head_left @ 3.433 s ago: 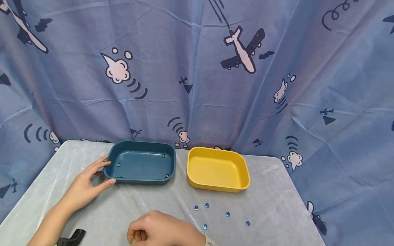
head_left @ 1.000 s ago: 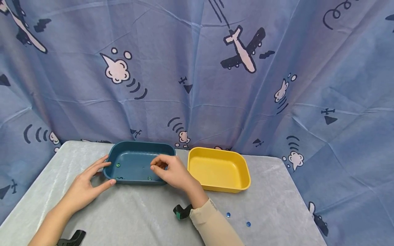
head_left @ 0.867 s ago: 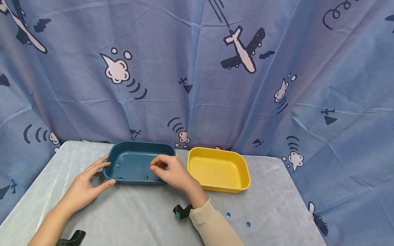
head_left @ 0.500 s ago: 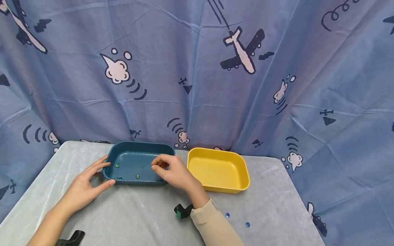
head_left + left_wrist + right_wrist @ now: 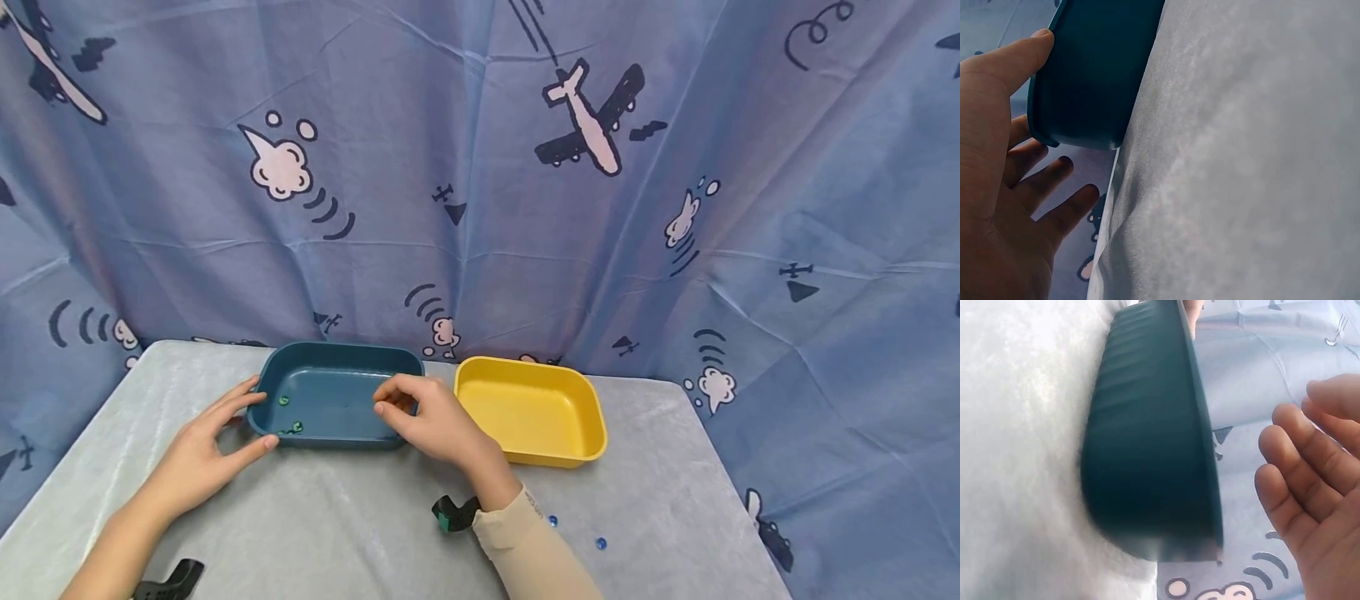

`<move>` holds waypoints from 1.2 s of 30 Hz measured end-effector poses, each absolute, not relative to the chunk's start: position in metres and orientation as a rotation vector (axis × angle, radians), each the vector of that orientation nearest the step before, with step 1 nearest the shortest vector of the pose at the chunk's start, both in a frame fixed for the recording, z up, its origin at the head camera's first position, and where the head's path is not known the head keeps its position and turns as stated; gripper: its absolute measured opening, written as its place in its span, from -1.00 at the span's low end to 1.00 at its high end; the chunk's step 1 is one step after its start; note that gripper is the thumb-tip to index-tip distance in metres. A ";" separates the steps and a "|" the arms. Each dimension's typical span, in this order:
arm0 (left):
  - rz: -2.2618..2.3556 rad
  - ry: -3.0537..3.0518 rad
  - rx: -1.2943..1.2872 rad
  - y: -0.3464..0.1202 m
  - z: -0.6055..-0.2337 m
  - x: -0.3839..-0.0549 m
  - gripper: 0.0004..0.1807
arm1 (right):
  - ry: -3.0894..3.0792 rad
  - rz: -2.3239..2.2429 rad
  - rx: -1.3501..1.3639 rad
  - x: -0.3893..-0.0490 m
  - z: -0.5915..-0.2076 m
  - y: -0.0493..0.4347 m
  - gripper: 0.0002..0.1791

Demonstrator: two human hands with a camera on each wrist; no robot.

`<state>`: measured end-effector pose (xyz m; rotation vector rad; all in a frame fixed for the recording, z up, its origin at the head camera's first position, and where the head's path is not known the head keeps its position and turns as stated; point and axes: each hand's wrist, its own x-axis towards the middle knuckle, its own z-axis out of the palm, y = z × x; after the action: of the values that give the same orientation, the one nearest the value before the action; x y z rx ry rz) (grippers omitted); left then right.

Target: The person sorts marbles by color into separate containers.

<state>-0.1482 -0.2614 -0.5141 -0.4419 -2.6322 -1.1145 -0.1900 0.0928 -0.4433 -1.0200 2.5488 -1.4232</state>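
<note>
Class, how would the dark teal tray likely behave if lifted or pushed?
The dark teal tray would probably stay stiff: its walls look smooth and unbent. Broad and low, it seems more apt to slide than tip. Small green beads inside may well shift.

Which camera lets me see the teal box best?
The head view: it looks down into the teal box, at the little green pieces inside, though the right hand hides part. The left wrist view shows only some of its outside, by the left hand; the right wrist view shows the outside too, but not the inside.
</note>
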 end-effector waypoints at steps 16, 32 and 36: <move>-1.092 -2.694 -0.405 -0.260 -0.502 -0.146 -0.22 | 2.754 -1.371 -1.073 -0.178 -0.427 0.132 -0.84; -1.011 -2.351 -0.751 -0.200 -0.451 -0.106 -0.19 | 2.995 -1.236 -0.670 -0.150 -0.421 0.217 -0.69; -1.070 -2.317 -0.894 -0.169 -0.445 -0.092 -0.24 | 3.038 -1.266 -0.621 -0.144 -0.422 0.237 -0.65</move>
<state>-0.0918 -0.1694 -0.4448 -0.8945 -2.3167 -1.0698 -0.1438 0.2371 -0.4221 -0.6210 3.0381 -1.2657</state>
